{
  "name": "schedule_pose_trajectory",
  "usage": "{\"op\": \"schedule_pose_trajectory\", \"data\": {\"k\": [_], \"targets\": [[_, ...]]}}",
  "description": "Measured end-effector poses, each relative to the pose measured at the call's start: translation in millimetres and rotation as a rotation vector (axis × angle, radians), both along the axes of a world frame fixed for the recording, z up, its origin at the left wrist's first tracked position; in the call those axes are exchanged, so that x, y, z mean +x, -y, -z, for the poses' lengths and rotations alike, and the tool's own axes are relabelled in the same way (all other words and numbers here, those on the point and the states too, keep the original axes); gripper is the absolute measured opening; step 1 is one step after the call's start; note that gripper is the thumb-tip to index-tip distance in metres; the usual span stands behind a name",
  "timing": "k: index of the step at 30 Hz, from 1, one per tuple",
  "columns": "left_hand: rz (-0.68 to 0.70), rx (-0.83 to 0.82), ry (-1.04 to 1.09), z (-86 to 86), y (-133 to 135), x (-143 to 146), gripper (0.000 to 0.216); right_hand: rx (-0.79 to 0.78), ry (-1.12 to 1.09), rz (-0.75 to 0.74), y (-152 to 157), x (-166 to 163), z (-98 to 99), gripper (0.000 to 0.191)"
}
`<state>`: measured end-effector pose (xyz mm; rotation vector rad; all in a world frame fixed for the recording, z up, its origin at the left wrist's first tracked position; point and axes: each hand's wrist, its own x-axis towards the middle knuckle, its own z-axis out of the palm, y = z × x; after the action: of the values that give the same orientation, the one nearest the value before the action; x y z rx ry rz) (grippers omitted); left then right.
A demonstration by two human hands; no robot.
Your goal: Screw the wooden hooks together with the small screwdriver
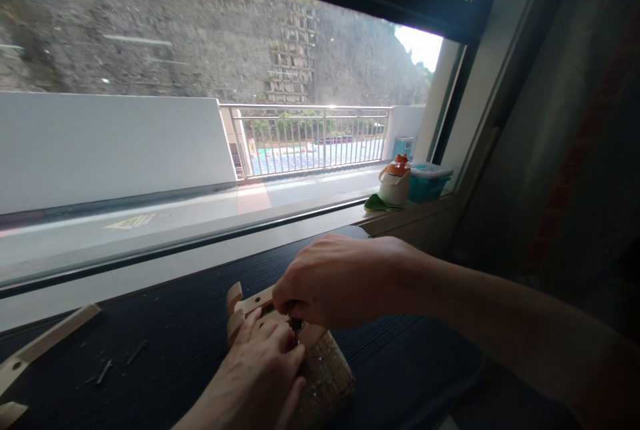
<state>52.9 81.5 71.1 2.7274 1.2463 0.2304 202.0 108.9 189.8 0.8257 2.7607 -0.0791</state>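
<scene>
A light wooden part (260,299) with dark holes and curved ends lies on the dark tabletop under both hands. My left hand (257,357) grips it from the near side, fingers bent over the wood. From the right, my right hand (335,283) reaches across with its fingers closed on a small dark metal piece (296,325) at the wood. The fingers hide most of that piece, so its kind does not show. Just below the wood lies a brownish block (327,373) that looks wrapped in shiny clear film, partly behind my left hand.
At the left lies a wooden strip (57,338) with a hole, near small metal pins or screws (104,372). The dark table (165,323) meets a window. A bottle with an orange lid (395,183), a green leaf-shaped item (377,203) and a teal box (429,183) stand on the sill.
</scene>
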Motion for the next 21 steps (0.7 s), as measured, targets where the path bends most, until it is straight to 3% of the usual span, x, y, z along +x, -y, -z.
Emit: {"op": "schedule_pose_trajectory", "data": {"k": [11, 15, 21], "targets": [[-0.025, -0.099, -0.190, -4.7, 2, 4, 0.024, 0.060, -0.078, 0.078, -3, 1, 13.6, 0.024], [-0.024, -0.077, -0.148, -3.7, 1, 3, 0.022, 0.043, -0.064, 0.080, -1, 3, 6.6, 0.024], [-0.011, -0.013, -0.014, 11.9, -2, -3, 0.022, -0.020, -0.082, 0.025, -5, 7, 5.0, 0.029]]}}
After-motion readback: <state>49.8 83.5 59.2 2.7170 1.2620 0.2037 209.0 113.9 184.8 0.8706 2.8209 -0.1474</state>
